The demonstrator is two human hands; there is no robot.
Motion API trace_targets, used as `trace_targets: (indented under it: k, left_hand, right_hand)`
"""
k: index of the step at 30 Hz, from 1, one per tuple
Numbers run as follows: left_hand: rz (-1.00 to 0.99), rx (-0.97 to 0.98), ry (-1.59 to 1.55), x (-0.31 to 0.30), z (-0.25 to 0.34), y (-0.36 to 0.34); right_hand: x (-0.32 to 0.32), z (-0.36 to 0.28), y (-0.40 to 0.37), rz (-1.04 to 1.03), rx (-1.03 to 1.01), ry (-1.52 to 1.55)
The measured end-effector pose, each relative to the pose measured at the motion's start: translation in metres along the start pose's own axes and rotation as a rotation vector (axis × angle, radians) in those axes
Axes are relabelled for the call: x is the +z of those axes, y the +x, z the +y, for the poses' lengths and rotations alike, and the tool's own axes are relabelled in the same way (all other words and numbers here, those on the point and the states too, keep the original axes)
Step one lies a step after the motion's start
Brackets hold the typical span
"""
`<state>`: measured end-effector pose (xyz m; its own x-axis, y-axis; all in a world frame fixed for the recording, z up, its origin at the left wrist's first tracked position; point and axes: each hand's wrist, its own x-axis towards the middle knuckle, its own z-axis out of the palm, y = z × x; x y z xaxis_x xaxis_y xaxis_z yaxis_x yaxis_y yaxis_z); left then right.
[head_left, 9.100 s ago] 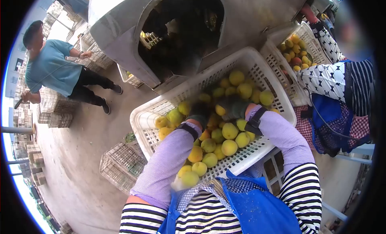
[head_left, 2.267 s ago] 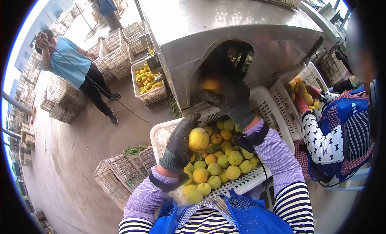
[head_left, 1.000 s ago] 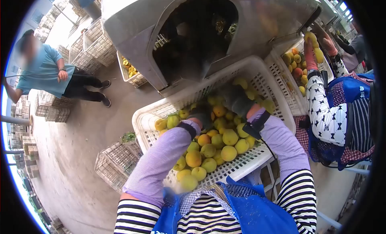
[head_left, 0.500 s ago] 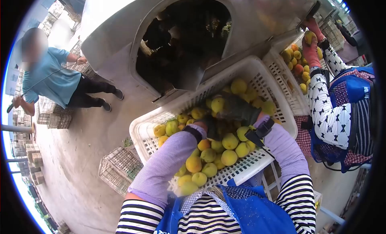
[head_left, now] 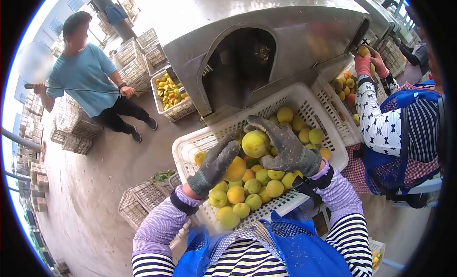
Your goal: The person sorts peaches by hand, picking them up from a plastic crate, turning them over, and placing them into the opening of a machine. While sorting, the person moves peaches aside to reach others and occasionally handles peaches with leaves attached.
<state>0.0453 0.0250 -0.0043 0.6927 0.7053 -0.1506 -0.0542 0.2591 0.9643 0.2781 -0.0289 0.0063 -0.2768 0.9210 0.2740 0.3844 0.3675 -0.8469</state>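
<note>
A white plastic crate (head_left: 190, 146) full of yellow-green and orange fruit (head_left: 253, 185) stands in front of me, below an arched opening (head_left: 240, 67) in a metal machine. My right hand (head_left: 290, 151), in a dark grey glove, grips a large yellow-green fruit (head_left: 255, 143) above the pile, thumb and fingers around it. On the left side of the crate, my left hand (head_left: 216, 165), gloved the same way, curls its fingers around an orange-yellow fruit (head_left: 235, 169).
A person in a blue shirt (head_left: 85, 74) stands at the left, holding a thin rod. At the right a co-worker's gloved hands (head_left: 364, 65) hold a fruit over another crate (head_left: 335, 105). More crates (head_left: 138, 201) stand on the floor, one with fruit (head_left: 171, 93).
My hands have risen out of the pile, each with a fruit. The view has shifted, showing more of the floor crates. The person in blue holds the rod more level.
</note>
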Motion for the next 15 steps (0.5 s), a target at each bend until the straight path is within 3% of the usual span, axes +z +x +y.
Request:
trace_targets:
  k: [3, 4, 6, 7, 9, 12, 13, 15]
  left_hand:
    - [0.042, 0.072, 0.130, 0.004, -0.005, -0.009]
    - [0.056, 0.091, 0.171, 0.003, -0.004, -0.010]
    - [0.000, -0.031, -0.089, -0.003, 0.002, -0.008]
    - [-0.030, -0.090, -0.220, -0.006, 0.004, -0.007]
    - [0.005, 0.022, -0.219, -0.002, 0.006, -0.005]
    - [0.125, 0.239, -0.102, 0.012, 0.002, -0.005]
    - [0.181, 0.313, 0.088, 0.014, -0.004, -0.005]
    - [0.288, 0.459, 0.473, 0.019, -0.011, -0.007]
  right_hand:
    - [0.010, -0.018, 0.004, 0.008, -0.270, -0.680]
    - [0.009, -0.020, 0.006, 0.014, -0.331, -0.670]
    - [0.006, -0.021, 0.013, 0.032, -0.451, -0.652]
    - [0.004, -0.024, 0.013, 0.130, -0.317, -0.541]
    - [0.005, -0.028, 0.001, 0.318, -0.050, -0.315]
    - [0.008, -0.022, -0.009, 0.202, 0.227, 0.100]
    - [0.013, -0.024, -0.010, 0.172, 0.297, 0.201]
    - [0.025, -0.042, -0.006, 0.265, 0.211, 0.077]
